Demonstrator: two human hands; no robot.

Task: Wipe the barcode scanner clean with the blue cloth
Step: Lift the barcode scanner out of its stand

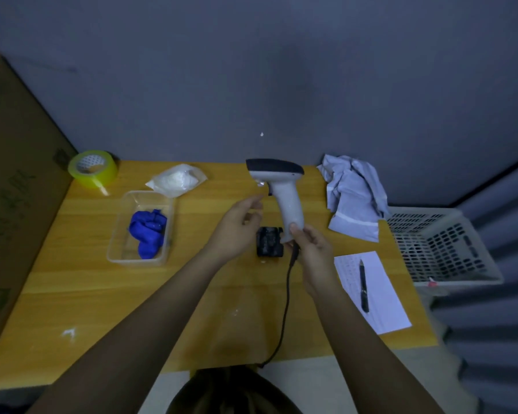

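Note:
The barcode scanner [281, 189] is grey-white with a dark head and stands upright above the wooden table [72, 294]. My right hand [314, 249] grips the bottom of its handle, where a black cable [286, 294] leaves it. My left hand [240, 225] hovers just left of the handle, fingers apart, holding nothing. The blue cloth [147, 231] lies crumpled in a clear plastic tray [114, 243] to the left, apart from both hands.
A black scanner stand [269, 242] sits on the table between my hands. Yellow tape roll [92, 168] and a white bag [177, 179] lie at the back left. Crumpled grey bags [353, 195], a paper sheet [380, 297] with a pen [364, 285], and a white basket [440, 246] are on the right.

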